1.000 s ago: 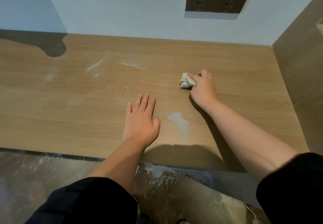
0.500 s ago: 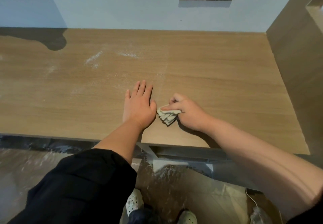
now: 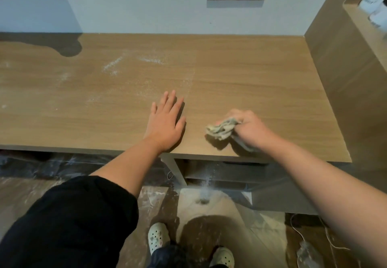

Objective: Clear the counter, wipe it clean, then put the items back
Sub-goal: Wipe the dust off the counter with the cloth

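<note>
At front of 1 counter [image 3: 251,69]: L hand [image 3: 165,124] flat, uncurled; R hand [image 3: 249,127] grips 1 rag [image 3: 221,130].

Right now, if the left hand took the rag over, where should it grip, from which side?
Probably the bunched end of the rag sticking out of the right hand, approached from the left: the rest is wrapped in its fingers.

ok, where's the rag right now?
In the head view the rag is bunched in the right hand, near the counter's front edge, right of the flat left hand.
</note>
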### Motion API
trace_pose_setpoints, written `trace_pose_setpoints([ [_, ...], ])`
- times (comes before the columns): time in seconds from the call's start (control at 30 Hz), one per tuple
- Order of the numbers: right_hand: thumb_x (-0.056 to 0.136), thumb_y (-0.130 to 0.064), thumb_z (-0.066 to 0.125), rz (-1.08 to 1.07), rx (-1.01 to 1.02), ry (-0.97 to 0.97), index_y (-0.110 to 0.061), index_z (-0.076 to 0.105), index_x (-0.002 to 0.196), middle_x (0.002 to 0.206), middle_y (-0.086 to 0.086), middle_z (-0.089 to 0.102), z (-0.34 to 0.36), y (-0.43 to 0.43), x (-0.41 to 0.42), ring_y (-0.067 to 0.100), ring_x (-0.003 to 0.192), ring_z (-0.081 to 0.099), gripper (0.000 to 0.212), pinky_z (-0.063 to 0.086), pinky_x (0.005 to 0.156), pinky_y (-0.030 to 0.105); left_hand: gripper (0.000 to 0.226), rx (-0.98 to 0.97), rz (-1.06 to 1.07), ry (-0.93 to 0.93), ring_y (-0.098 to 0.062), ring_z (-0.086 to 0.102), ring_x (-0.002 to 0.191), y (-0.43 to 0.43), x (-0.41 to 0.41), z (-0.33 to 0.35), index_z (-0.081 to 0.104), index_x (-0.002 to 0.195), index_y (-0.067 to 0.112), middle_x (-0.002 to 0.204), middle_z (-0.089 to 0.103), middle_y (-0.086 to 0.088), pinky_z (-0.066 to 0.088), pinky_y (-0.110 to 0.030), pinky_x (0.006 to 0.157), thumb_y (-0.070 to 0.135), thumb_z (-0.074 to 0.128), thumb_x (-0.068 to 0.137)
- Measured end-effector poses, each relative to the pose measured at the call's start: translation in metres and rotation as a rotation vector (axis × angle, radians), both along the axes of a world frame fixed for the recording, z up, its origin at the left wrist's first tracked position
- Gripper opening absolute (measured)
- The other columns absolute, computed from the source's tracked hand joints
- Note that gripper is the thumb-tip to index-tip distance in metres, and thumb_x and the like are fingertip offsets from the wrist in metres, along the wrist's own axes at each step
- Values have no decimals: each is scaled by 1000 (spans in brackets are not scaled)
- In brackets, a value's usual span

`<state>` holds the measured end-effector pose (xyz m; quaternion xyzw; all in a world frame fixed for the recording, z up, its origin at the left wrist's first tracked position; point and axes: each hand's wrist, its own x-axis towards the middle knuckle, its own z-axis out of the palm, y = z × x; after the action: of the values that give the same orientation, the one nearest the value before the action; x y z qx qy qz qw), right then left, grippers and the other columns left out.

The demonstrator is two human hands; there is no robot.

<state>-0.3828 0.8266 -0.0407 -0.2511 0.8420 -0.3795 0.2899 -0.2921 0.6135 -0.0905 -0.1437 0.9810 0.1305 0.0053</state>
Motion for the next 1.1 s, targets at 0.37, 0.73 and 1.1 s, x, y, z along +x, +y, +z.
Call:
trace_pose_setpoints([
  [0.37,91,-6,53,219,147,508,-30,48,138,115,-3,45,-33,-2,42,12,100,41,53,45,85,29,60,-74,-33,-79,-16,-9,150,4,19,-11,2,156,24,163,-5,-1,-2,-42,122,39,25,102],
  [0.73,90,2,47,-397,199,435,-16,60,128,114,3,49,-25,17,-15,24,108,45,45,40,87,25,60,-62,-27,-70,-16,-8,150,6,20,-7,4,156,23,163,-3,-1,-2,-41,122,38,26,102],
  [1.1,68,11,59,295,-104,739,-11,69,114,98,13,59,-50,9,73,23,92,48,52,40,65,31,60,-72,-26,-80,-16,-6,150,6,20,-8,6,156,22,164,-1,-1,0,-42,122,38,26,102],
])
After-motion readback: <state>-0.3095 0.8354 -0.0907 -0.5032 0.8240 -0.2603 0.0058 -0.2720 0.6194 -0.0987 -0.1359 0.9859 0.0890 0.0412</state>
